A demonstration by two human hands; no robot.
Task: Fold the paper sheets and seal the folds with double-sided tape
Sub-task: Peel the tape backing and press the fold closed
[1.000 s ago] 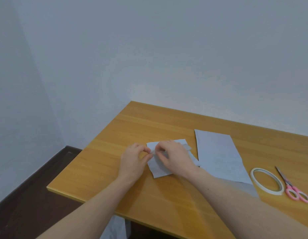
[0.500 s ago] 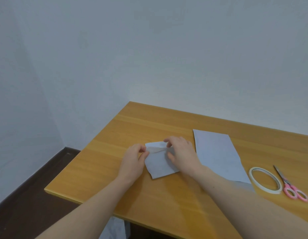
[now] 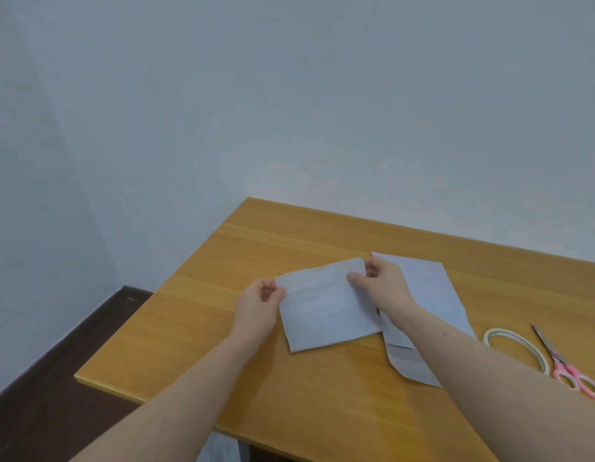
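Left hand [image 3: 257, 303] pinches folded paper [image 3: 326, 308] at its left edge; right hand [image 3: 386, 288] pinches its upper right corner. Both forearms reach across the table's [image 3: 222, 328] near edge.

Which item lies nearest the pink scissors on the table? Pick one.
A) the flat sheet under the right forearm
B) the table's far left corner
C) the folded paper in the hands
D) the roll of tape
D: the roll of tape lies flat right beside the pink scissors near the table's right side, closer than any paper.
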